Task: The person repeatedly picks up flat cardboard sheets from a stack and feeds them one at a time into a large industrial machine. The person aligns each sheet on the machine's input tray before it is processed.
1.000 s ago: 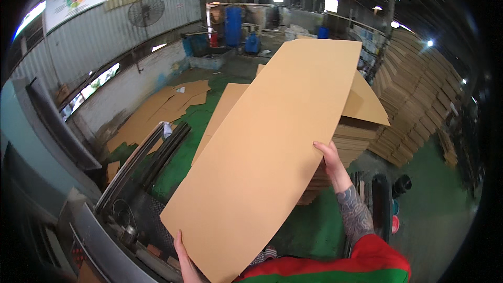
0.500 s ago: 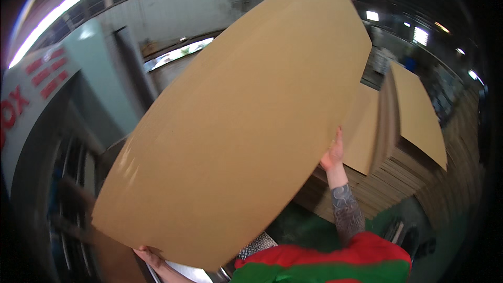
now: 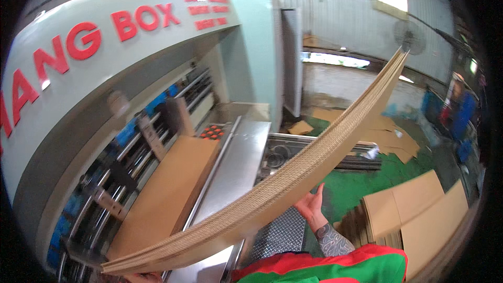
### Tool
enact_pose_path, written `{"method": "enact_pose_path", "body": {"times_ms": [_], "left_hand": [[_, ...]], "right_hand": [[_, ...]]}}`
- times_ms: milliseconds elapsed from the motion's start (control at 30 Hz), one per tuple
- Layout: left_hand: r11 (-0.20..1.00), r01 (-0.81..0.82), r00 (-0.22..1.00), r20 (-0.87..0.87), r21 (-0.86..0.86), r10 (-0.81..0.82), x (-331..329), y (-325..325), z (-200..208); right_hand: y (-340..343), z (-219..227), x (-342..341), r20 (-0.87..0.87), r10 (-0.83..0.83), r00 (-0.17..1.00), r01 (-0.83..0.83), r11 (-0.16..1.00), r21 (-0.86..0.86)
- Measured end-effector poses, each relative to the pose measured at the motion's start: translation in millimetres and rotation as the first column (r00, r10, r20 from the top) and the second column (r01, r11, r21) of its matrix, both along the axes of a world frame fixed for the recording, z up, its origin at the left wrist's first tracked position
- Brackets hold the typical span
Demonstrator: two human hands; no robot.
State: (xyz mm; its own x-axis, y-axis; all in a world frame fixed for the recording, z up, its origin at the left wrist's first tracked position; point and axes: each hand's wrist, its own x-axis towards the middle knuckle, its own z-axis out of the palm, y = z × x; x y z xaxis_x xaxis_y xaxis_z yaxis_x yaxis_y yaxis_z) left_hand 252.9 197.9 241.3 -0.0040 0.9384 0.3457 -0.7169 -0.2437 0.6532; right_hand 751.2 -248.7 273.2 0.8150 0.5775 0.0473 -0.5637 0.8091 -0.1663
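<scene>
A thick bundle of corrugated cardboard sheets spans the view slantwise, its fluted edges facing up, bowed along its length. My right hand is on the near side of the bundle at about its middle, thumb stretched up and fingers partly hidden by the cardboard. At the lower edge of the picture my left hand holds the bundle's near left end; most of it is out of sight. Beyond the bundle, a stack of cardboard sheets lies on the machine's feed bed, beside a shiny metal table.
The large pale machine with red lettering, rollers and upright guides fills the left. More stacked cardboard stands at lower right. Cardboard scraps lie on the green floor. A tread-plate step is below my right hand.
My view has swung left toward the machine. The cardboard has turned from its broad face showing to its edges showing, with both hands still on it.
</scene>
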Motion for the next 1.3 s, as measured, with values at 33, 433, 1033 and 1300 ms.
{"method": "enact_pose_path", "body": {"times_ms": [33,433,1033,1300], "left_hand": [[0.997,-0.074,0.997,-0.005,-0.002,0.074,-18,-14,7],[0.62,-0.785,0.607,-0.195,0.01,0.771,-152,-250,103],[0.425,-0.904,0.402,-0.23,0.057,0.886,-282,-332,126],[0.427,-0.841,0.502,-0.183,-0.332,0.846,-325,-195,2]], "right_hand": [[14,-10,8,0.025,0.12,0.992,-0.122,0.99,0.078],[233,-159,-40,0.052,0.616,0.786,-0.618,0.786,0.028],[311,-247,-182,-0.091,0.854,0.511,-0.847,0.484,-0.218],[329,-149,-112,0.014,0.317,0.948,-0.039,0.16,-0.986]]}}
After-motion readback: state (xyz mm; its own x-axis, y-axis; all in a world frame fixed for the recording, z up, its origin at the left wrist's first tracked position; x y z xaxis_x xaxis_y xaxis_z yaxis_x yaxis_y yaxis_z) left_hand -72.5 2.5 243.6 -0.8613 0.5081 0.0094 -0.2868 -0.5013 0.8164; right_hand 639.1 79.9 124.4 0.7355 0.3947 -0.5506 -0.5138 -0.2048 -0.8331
